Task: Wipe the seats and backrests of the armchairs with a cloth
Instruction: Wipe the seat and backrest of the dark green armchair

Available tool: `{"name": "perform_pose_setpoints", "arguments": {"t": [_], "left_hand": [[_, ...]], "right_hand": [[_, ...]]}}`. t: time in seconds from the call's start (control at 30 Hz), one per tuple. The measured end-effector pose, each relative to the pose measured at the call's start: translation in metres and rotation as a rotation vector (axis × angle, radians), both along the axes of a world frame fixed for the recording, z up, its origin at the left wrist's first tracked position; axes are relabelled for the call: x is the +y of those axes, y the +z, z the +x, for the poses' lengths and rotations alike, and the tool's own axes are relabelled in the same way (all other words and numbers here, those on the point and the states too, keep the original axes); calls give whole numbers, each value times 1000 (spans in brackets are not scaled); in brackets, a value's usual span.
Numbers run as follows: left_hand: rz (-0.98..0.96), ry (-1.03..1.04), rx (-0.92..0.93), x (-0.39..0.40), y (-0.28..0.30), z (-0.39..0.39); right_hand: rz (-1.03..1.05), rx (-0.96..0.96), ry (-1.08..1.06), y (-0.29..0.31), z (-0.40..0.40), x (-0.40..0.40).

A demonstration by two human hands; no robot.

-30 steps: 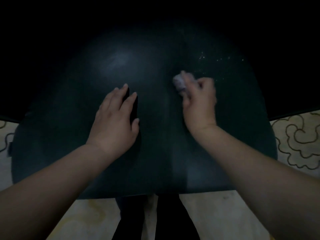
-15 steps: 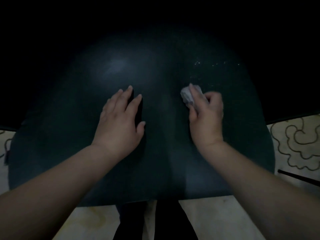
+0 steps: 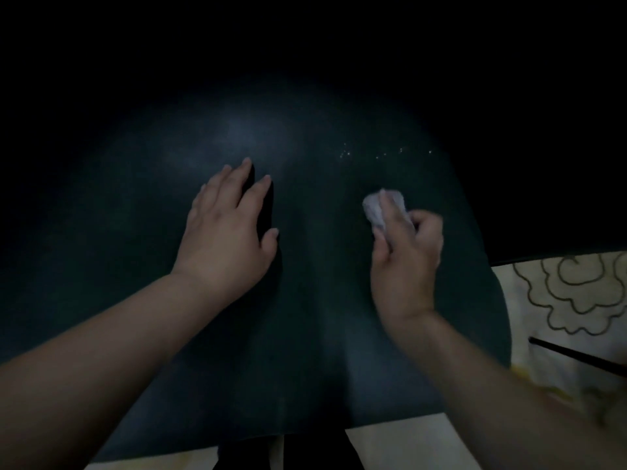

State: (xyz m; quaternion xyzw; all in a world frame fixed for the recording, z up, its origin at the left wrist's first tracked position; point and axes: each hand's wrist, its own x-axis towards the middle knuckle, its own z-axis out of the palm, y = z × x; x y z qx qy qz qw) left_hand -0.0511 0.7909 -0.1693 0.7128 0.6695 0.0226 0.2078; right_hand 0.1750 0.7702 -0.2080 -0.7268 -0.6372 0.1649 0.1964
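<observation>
A dark green armchair seat [image 3: 315,300] fills most of the dim view. My left hand [image 3: 227,232] lies flat on it, fingers straight and spread, left of the middle. My right hand [image 3: 403,262] grips a small pale crumpled cloth [image 3: 376,206] and holds it against the seat right of the middle. A row of light specks [image 3: 383,152] dots the seat beyond the cloth. The backrest is lost in darkness at the top.
Pale floor tiles with a curly dark pattern [image 3: 576,293] show at the right. A thin black rod [image 3: 576,356] slants across them. Dark legs [image 3: 305,449] stand below the seat's front edge on plain pale floor [image 3: 400,442].
My right hand has drawn the cloth toward me and slightly right across the seat. My left hand stays flat in the same spot.
</observation>
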Motion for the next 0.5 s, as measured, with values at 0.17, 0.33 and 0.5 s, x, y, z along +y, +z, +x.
{"name": "perform_pose_setpoints", "arguments": {"t": [0.17,0.33,0.5], "left_hand": [[-13,-4,-5,18,1,10],[-11,-9,-4,34,2,18],[-22,-3,-10,40,3,22]], "right_hand": [[55,22,364,12,-38,34],[32,9,34,9,-3,86],[102,-37,132,-2,-25,47]]}}
